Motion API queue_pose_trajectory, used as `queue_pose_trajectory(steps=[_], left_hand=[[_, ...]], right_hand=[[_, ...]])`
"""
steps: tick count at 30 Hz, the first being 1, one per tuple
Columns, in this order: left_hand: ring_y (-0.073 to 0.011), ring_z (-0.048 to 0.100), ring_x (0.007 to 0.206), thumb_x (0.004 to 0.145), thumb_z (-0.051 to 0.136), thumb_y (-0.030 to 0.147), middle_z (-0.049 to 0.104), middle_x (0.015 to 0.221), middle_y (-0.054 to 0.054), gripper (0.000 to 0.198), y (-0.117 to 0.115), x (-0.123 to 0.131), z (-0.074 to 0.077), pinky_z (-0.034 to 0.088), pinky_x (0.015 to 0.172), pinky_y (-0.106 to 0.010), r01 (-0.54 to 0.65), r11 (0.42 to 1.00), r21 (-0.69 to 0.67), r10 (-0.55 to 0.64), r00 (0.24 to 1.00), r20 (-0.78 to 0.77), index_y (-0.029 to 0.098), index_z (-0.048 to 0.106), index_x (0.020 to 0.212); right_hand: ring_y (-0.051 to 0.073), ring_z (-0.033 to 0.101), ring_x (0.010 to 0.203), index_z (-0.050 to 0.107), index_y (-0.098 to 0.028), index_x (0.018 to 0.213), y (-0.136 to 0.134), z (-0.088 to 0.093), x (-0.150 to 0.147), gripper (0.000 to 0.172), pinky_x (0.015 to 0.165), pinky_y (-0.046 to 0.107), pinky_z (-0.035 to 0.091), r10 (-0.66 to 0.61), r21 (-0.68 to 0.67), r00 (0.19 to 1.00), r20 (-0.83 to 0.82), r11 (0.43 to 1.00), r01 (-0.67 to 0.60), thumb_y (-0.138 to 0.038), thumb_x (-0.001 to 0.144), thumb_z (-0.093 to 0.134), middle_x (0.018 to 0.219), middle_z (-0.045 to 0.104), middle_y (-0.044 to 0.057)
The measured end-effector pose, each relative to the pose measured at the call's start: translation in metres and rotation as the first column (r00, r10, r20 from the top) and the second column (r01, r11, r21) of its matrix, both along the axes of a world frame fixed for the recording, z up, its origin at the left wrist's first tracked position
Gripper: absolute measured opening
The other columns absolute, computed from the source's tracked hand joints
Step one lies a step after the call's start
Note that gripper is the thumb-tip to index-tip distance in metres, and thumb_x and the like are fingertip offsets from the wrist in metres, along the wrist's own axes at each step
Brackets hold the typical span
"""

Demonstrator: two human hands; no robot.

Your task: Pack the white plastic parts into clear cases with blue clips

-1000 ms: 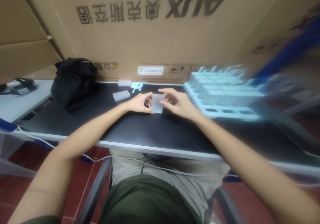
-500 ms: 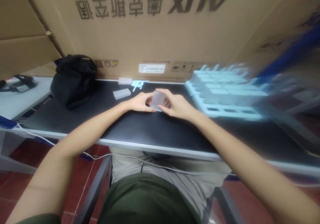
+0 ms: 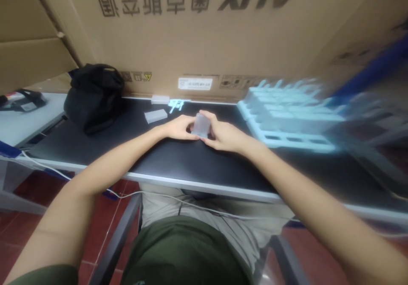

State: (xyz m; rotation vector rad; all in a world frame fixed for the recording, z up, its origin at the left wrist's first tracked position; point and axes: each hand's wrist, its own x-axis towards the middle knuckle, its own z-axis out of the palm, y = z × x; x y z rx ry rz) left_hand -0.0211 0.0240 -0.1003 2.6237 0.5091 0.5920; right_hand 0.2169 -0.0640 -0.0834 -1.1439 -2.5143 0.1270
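Observation:
Between my two hands, above the black tabletop, is a small translucent plastic box (image 3: 201,125). My left hand (image 3: 181,128) grips its left side, thumb along the near lower edge. On the other side my right hand (image 3: 223,133) holds it with thumb below and index finger at the top; the remaining fingers are partly hidden behind it. Beyond my left hand lie a pale rectangular box (image 3: 156,116) and a similar one (image 3: 160,100) farther back. Beside the latter are several small light-blue plastic pieces (image 3: 176,104).
Light-blue trays with upright prongs (image 3: 290,115) stand at the right of the black table (image 3: 191,162). A black bag (image 3: 94,98) sits at the left. A large cardboard box (image 3: 197,43) walls off the back. A white cable (image 3: 178,202) hangs along the front edge.
The view has tilted slightly, so the background sits a little higher. The translucent box has turned slightly between my hands, which both keep their hold.

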Motion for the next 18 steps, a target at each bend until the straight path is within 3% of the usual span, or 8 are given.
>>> queue_pose_trajectory(steps=[5, 9, 18], left_hand=[[-0.0188, 0.065, 0.078, 0.087, 0.075, 0.054, 0.071, 0.092, -0.006, 0.04, 0.002, -0.005, 0.006, 0.049, 0.071, -0.03, -0.043, 0.996, 0.074, 0.048, 0.997, -0.065, 0.017, 0.071, 0.103], [-0.0185, 0.063, 0.077, 0.088, 0.072, 0.056, 0.07, 0.09, -0.005, 0.04, 0.001, -0.006, 0.007, 0.045, 0.069, -0.029, -0.068, 0.993, 0.1, 0.077, 0.993, -0.092, 0.017, 0.069, 0.099], [-0.0202, 0.062, 0.084, 0.089, 0.07, 0.065, 0.068, 0.092, -0.005, 0.046, 0.007, -0.011, 0.008, 0.046, 0.078, -0.031, -0.075, 0.986, 0.15, 0.093, 0.989, -0.112, 0.02, 0.072, 0.098]], right_hand=[[0.025, 0.068, 0.063, 0.009, -0.015, 0.168, -0.001, 0.0, -0.004, 0.094, 0.063, 0.034, 0.05, -0.028, 0.053, 0.996, 0.085, 0.998, 0.024, -0.036, 0.091, 0.056, 0.098, 0.076, 0.011], [0.027, 0.068, 0.062, 0.004, -0.009, 0.168, -0.003, 0.003, -0.009, 0.097, 0.062, 0.034, 0.05, -0.108, 0.026, 0.978, 0.18, 0.994, 0.105, -0.038, 0.092, 0.055, 0.091, 0.077, 0.012], [0.032, 0.07, 0.064, 0.004, -0.003, 0.168, -0.005, 0.007, -0.014, 0.096, 0.068, 0.039, 0.052, -0.182, 0.047, 0.953, 0.244, 0.983, 0.176, -0.038, 0.092, 0.052, 0.078, 0.077, 0.013]])
